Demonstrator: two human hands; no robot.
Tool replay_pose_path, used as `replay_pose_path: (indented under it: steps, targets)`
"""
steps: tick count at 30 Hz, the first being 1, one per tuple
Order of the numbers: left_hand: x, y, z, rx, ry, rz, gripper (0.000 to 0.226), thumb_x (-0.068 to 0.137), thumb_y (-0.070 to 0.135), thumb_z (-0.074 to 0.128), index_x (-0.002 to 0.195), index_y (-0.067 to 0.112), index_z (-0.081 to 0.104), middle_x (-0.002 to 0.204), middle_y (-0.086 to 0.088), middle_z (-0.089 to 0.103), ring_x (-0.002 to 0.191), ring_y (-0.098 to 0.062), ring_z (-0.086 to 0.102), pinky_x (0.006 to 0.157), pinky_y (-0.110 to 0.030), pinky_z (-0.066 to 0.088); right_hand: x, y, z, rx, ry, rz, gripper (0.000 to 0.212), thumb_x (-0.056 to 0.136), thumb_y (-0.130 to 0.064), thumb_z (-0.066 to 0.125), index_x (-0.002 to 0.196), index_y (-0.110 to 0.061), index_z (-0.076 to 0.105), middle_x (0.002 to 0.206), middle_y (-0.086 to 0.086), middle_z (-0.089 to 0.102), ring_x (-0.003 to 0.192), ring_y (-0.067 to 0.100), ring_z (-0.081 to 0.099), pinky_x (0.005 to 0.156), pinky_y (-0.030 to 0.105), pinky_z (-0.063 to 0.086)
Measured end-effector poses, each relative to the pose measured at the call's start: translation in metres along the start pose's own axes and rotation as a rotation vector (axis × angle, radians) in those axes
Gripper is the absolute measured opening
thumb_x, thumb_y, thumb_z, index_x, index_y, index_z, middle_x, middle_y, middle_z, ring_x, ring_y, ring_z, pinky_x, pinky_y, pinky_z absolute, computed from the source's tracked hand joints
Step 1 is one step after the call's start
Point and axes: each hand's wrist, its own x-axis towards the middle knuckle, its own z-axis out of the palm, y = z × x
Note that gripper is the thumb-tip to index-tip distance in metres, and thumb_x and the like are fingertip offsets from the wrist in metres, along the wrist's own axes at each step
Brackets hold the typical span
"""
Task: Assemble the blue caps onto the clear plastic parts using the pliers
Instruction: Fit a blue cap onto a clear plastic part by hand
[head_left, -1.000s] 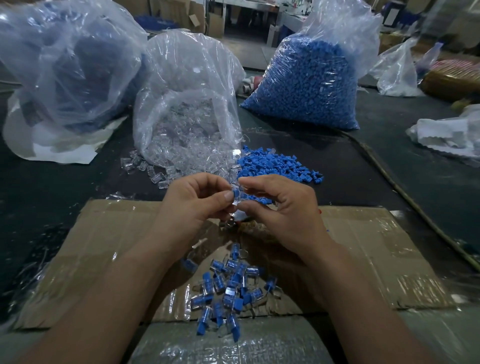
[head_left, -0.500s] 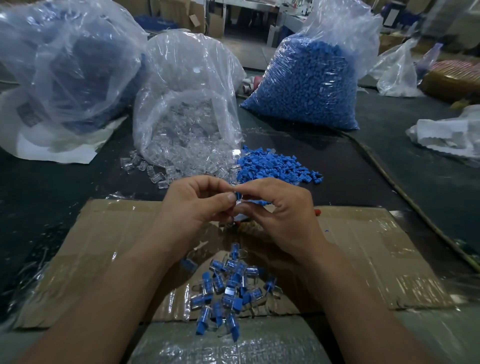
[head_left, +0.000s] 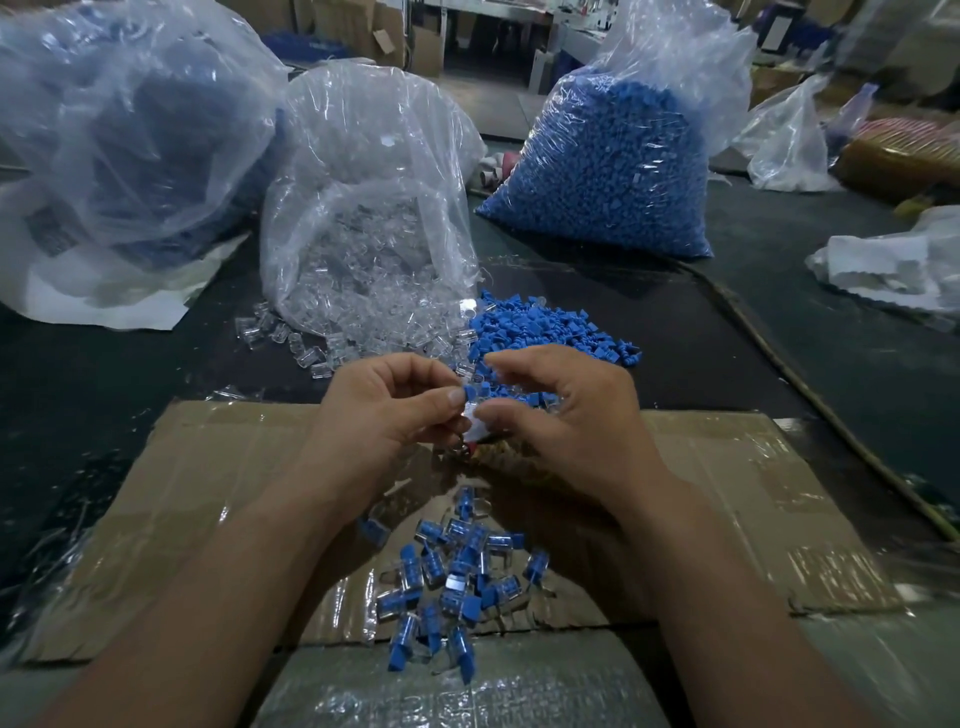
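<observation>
1. Now both hands are mid-frame above the cardboard (head_left: 208, 493), hardly shifted from a second ago. The fingertips, pressed tight together half a second ago, have eased apart a touch, so we see the piece between them.
2. Our left hand (head_left: 384, 410) pinches the clear part (head_left: 475, 423) between thumb and forefinger. Our right hand (head_left: 566, 415) pinches it from the other side, with its forefinger arched above. Neither hand has let go.
3. The blue cap (head_left: 470, 391) sits at the upper end of the clear part, touching it. We cannot tell whether it is fully seated.
4. We judge the cap has only been started by finger, so the squeeze with the pliers is not yet done. A small red and metal bit (head_left: 470, 447) shows just under the hands. It may be the pliers, but we cannot tell.
5. The finished pieces (head_left: 452, 577) at lower centre look unchanged. So do the loose caps (head_left: 540, 327) on the surface (head_left: 779, 338) just beyond the hands.
</observation>
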Motion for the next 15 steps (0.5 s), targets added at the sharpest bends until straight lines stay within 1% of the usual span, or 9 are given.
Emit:
replay_pose_path:
  steps: [2,3,5,7,9,11,12,13,15]
  targets:
    - [0.001,-0.001,-0.002,-0.013,0.022,0.006,0.015,0.059,0.011,0.064,0.072,0.006,0.062,0.06,-0.002,0.066,0.056,-0.012,0.064,0.055,-0.019,0.054,0.002,0.008,-0.012,-0.002,-0.054,0.194,0.044,0.07,-0.037,0.073,0.111,-0.021,0.065,0.089,-0.025,0.054,0.084,-0.012,0.052,0.075,0.006,0.04]
    - [0.002,-0.001,-0.003,-0.022,0.031,0.009,0.013,0.061,0.009,0.064,0.073,0.006,0.061,0.059,-0.002,0.066,0.056,-0.012,0.064,0.055,-0.019,0.054,0.002,0.014,-0.018,-0.035,-0.102,0.275,0.046,0.068,-0.039,0.074,0.11,-0.024,0.064,0.086,-0.028,0.051,0.083,-0.015,0.049,0.072,0.004,0.037]
    - [0.004,-0.002,-0.005,-0.024,0.047,0.015,0.007,0.066,0.003,0.063,0.073,0.005,0.061,0.059,-0.001,0.066,0.056,-0.012,0.064,0.054,-0.02,0.054,0.002,0.025,-0.029,-0.129,-0.255,0.401,0.046,0.066,-0.043,0.076,0.108,-0.03,0.063,0.084,-0.029,0.049,0.08,-0.013,0.048,0.067,0.005,0.032]
    - [0.005,-0.003,-0.006,-0.025,0.052,0.023,0.007,0.068,0.002,0.063,0.074,0.005,0.061,0.059,-0.001,0.066,0.056,-0.012,0.064,0.054,-0.02,0.054,0.0,0.029,-0.034,-0.156,-0.425,0.494,0.046,0.064,-0.046,0.077,0.105,-0.037,0.059,0.088,-0.026,0.048,0.083,-0.006,0.047,0.065,0.011,0.032]
    - [0.006,-0.004,-0.007,-0.026,0.053,0.036,0.01,0.064,0.006,0.063,0.074,0.006,0.061,0.059,0.0,0.067,0.056,-0.012,0.064,0.053,-0.019,0.053,-0.001,0.029,-0.033,-0.177,-0.549,0.51,0.057,0.059,-0.047,0.079,0.109,-0.039,0.054,0.092,-0.025,0.045,0.089,-0.002,0.046,0.068,0.017,0.035]
    - [0.006,-0.004,-0.008,-0.028,0.058,0.043,0.009,0.066,0.006,0.063,0.075,0.005,0.062,0.06,0.0,0.067,0.056,-0.012,0.064,0.053,-0.018,0.052,0.0,0.027,-0.029,-0.257,-0.631,0.463,0.077,0.054,-0.049,0.082,0.122,-0.036,0.047,0.099,-0.022,0.041,0.1,0.004,0.042,0.079,0.024,0.039]
    - [0.007,-0.005,-0.009,-0.028,0.062,0.043,0.007,0.068,0.003,0.063,0.075,0.005,0.062,0.06,0.0,0.067,0.056,-0.012,0.065,0.053,-0.018,0.052,0.0,0.026,-0.026,-0.297,-0.649,0.443,0.083,0.053,-0.049,0.082,0.125,-0.035,0.044,0.104,-0.02,0.039,0.103,0.005,0.039,0.083,0.026,0.038]
    - [0.007,-0.005,-0.009,-0.025,0.065,0.042,0.006,0.07,0.002,0.062,0.075,0.005,0.062,0.06,0.0,0.067,0.057,-0.012,0.065,0.053,-0.018,0.052,0.0,0.026,-0.024,-0.326,-0.65,0.431,0.085,0.053,-0.05,0.082,0.127,-0.035,0.043,0.107,-0.018,0.038,0.104,0.006,0.036,0.084,0.027,0.036]
    - [0.007,-0.005,-0.011,-0.022,0.066,0.042,0.006,0.072,0.001,0.061,0.075,0.005,0.062,0.06,0.0,0.067,0.057,-0.012,0.065,0.053,-0.018,0.052,0.0,0.024,-0.023,-0.354,-0.625,0.42,0.081,0.055,-0.051,0.081,0.125,-0.034,0.045,0.108,-0.016,0.04,0.103,0.007,0.036,0.082,0.028,0.036]
